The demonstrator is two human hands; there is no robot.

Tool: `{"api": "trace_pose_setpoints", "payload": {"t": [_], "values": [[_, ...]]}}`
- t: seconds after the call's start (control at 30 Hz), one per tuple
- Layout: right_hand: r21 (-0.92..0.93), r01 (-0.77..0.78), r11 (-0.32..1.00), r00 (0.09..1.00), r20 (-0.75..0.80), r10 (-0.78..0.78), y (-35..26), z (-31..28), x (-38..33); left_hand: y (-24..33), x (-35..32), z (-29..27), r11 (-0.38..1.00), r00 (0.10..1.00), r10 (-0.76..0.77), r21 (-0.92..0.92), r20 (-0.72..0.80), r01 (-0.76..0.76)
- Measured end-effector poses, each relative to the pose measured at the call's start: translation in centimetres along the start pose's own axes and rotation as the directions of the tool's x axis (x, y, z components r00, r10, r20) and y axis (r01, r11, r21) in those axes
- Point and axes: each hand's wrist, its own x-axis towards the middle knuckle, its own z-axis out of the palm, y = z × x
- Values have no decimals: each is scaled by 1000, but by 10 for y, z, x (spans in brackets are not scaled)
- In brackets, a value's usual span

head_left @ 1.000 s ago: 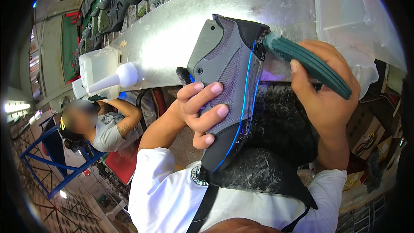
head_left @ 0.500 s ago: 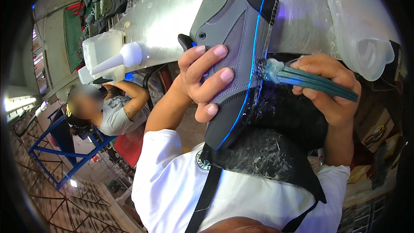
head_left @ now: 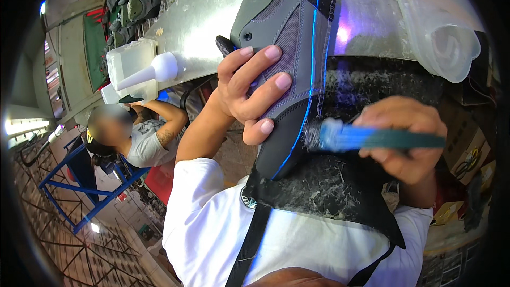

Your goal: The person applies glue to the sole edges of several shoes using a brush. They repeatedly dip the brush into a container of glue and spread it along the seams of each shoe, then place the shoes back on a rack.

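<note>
A grey and black shoe upper on a grey last [head_left: 289,58] is tilted over the table's near edge, heel away from me and toe close to my apron. A glowing blue line runs along its lower side. My left hand [head_left: 255,87] is wrapped round the shoe upper from the left, fingers pressed on its side. In my right hand [head_left: 406,133], blurred by motion, is a brush with a dark green handle [head_left: 382,138]. Its bristles touch the lower edge near the toe. A black, stained apron [head_left: 329,186] lies under the toe.
A metal table [head_left: 207,26] spans the top. On its left stand a translucent container [head_left: 130,58] and a white nozzle bottle [head_left: 162,67]; a clear plastic container [head_left: 446,48] is at the right. Shoes on a rack [head_left: 141,0] lie far left. Another person [head_left: 154,141] works at left.
My right hand has drawn the brush along the shoe's lower edge, from mid-side toward the toe. The shoe has shifted slightly up and left; my left hand keeps its hold.
</note>
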Motion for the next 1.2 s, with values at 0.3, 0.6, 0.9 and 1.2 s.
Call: {"api": "trace_pose_setpoints", "payload": {"t": [0.3, 0.6, 0.9, 1.2], "values": [[25, -184, 983, 951, -249, 184, 3, 2, 1, -2, 10, -6, 999, 998, 22, -32, 61, -20], [-37, -10, 999, 992, -127, 5, -4, 6, -7, -6, 17, -2, 999, 997, 42, -19, 59, -41], [-185, 142, 972, 980, -112, -164, -17, 19, -11, -7, 31, -8, 999, 992, 29, -43, 126, -24], [-163, 108, 981, 992, -52, -118, -37, 18, -15, -5, 50, -14, 997, 983, -18, -69, 181, 31]]}}
